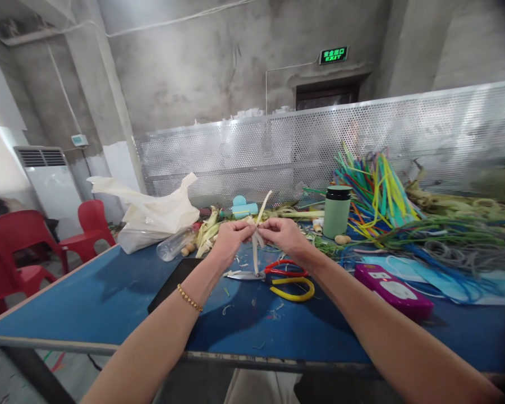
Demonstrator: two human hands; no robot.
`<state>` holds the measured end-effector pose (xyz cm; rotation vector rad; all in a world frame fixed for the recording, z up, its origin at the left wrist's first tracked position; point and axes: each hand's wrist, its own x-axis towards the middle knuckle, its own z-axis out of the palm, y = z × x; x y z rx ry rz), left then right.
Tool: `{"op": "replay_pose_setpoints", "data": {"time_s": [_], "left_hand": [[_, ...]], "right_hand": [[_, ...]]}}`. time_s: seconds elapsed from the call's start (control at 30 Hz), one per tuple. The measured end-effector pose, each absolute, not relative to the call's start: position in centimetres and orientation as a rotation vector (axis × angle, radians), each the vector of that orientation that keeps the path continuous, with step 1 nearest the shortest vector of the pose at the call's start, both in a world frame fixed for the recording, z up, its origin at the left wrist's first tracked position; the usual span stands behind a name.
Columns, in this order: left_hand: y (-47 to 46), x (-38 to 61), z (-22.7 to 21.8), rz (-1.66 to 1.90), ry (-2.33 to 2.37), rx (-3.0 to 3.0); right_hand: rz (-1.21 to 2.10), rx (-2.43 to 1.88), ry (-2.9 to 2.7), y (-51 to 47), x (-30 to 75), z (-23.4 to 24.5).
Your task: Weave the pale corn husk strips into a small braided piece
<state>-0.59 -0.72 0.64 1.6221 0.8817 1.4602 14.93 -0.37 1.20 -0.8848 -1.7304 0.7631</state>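
Above the blue table (122, 303), my left hand (234, 240) pinches a small bundle of pale flat strips (255, 255) that look like husk. My right hand (287, 238) grips the same bundle from the other side, fingertips nearly meeting the left ones. One strip end sticks up and another hangs down. Fingers partly hide where the strips cross. Just below lies a pair of scissors (292, 288) with one red and one yellow handle, blades pointing left. Small pale scraps (273, 314) are scattered in front of it.
Behind my left hand are a white plastic bag (164, 210), a clear bottle (174, 245) and husks (210, 230). A dark flat object (172, 280) lies under my left forearm. Rightward are a green tumbler (337, 213), colourful strips (381, 185), a purple box (393, 292) and tangled cords (454, 247).
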Motion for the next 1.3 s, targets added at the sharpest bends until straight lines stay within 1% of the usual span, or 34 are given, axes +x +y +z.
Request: {"op": "replay_pose_setpoints", "data": {"time_s": [0.1,0.27,0.47,0.53,0.6,0.73,0.8,1.0,1.17,1.3], "left_hand": [[-0.4,-0.8,0.4,1.431,0.898,1.657],[-0.1,-1.2,0.4,1.293,0.879,1.723],[-0.2,-1.9,0.6,1.244,0.875,1.764],[0.1,-2.0,0.4,1.231,0.870,1.723],[0.4,-2.0,0.3,1.222,0.849,1.623],[0.5,-2.0,0.6,1.315,0.730,1.348],[0.4,-2.0,1.1,1.369,0.688,1.206],[0.2,-2.4,2.2,1.399,0.637,0.811],[-0.1,-2.1,2.3,1.339,0.571,0.760],[-0.4,-1.8,2.3,1.320,0.535,0.760]], "right_hand": [[0.656,-0.915,-1.787,0.0,15.1,1.0],[0.568,-0.904,-1.846,0.0,15.3,0.9],[0.565,-0.909,-1.960,-0.1,16.0,1.3],[0.512,-0.907,-2.016,0.0,16.3,1.4],[0.303,-0.937,-2.040,0.1,16.6,1.6],[-0.361,-0.926,-1.832,-0.2,17.0,2.1],[-0.534,-0.860,-1.758,-0.3,17.1,2.3],[-0.712,-0.657,-1.942,-0.6,16.9,2.1],[-0.782,-0.639,-2.081,-0.9,16.4,1.8],[-0.825,-0.638,-2.076,-1.0,16.3,1.6]]}}
